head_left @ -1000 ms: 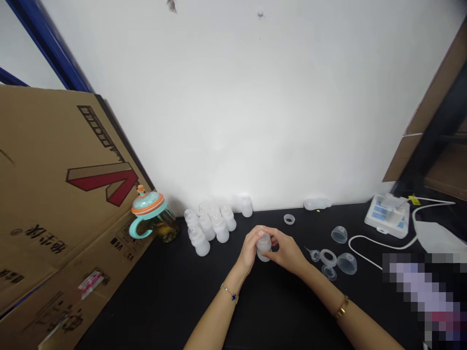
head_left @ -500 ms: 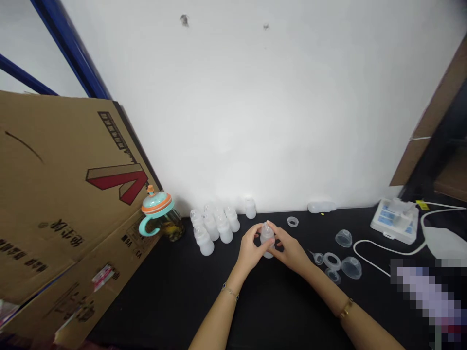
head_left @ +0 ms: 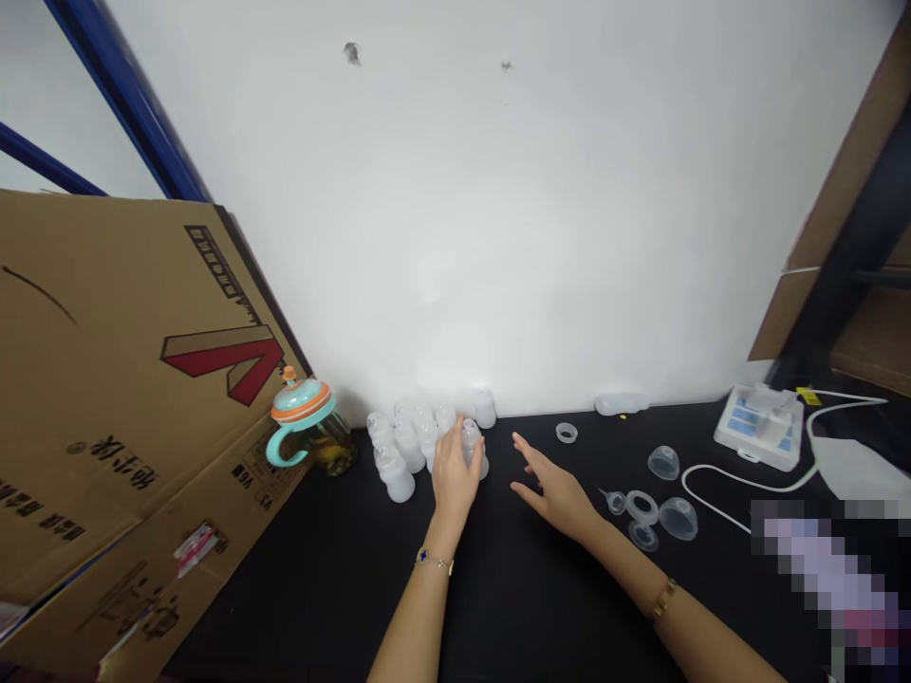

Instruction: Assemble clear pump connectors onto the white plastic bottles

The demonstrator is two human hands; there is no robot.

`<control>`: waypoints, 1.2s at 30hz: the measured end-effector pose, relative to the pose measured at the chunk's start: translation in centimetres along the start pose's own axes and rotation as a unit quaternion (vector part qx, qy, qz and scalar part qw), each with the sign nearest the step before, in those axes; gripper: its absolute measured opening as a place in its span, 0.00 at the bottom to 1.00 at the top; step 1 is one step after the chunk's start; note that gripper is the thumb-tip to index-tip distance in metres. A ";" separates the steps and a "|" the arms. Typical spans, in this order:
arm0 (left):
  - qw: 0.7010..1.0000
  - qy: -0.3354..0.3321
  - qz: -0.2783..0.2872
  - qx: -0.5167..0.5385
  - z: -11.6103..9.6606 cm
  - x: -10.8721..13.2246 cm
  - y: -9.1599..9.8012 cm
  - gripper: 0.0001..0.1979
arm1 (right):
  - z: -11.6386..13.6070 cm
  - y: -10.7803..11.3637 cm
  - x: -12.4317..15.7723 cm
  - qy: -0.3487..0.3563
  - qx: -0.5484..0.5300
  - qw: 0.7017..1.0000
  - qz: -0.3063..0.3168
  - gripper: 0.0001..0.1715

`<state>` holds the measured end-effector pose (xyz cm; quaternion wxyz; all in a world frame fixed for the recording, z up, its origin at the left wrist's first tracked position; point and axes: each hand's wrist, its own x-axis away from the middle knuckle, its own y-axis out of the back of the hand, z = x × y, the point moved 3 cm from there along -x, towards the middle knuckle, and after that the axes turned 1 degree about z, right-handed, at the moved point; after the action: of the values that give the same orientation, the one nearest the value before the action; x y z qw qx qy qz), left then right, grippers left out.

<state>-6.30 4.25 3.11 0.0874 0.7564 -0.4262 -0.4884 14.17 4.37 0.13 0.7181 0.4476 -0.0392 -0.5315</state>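
My left hand (head_left: 454, 479) is wrapped round a small translucent white bottle (head_left: 472, 443) and holds it at the right edge of a cluster of several like bottles (head_left: 399, 455) standing by the wall. My right hand (head_left: 555, 487) hovers over the black table (head_left: 327, 569) just to the right, fingers stretched out, holding nothing. Clear caps and rings (head_left: 644, 507) lie to the right of that hand, and a single ring (head_left: 567, 433) lies near the wall.
A large cardboard box (head_left: 120, 408) leans at the left, with a teal and orange handled cup (head_left: 305, 427) beside it. A white device (head_left: 758, 427) with a white tube (head_left: 740, 479) sits at the right, near a dark shelf frame (head_left: 846, 256). One bottle lies on its side (head_left: 621, 403) by the wall.
Both hands held one bottle together at the table's middle. Now my left hand has carried it left to the bottle cluster, and my right hand has let go and opened.
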 end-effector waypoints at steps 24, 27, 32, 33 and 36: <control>0.972 -0.058 -0.095 -0.208 0.9 -0.1 0.7 0.29 | -0.9 0.4 -0.4 -0.032 0.112 0.993 0.016 0.20; 0.974 -0.074 -0.105 -0.186 0.4 0.2 0.6 0.30 | -0.8 0.4 -0.4 -0.022 0.117 0.993 0.019 0.17; 0.988 -0.110 -0.033 -0.101 -1.0 0.8 -0.3 0.25 | -2.1 0.9 -0.6 -0.012 0.179 0.984 -0.001 0.16; 0.990 -0.120 0.002 -0.076 -1.2 0.9 -0.7 0.23 | -2.7 1.1 -0.7 -0.009 0.199 0.980 -0.012 0.16; 0.980 -0.142 0.137 -0.021 -1.8 1.4 -2.0 0.18 | -4.7 1.5 -0.8 -0.015 0.258 0.965 -0.048 0.16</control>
<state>-3.52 3.96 2.03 0.1079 0.6118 -0.5236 -0.5830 17.37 7.91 -1.30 0.5509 0.6114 -0.1644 -0.5438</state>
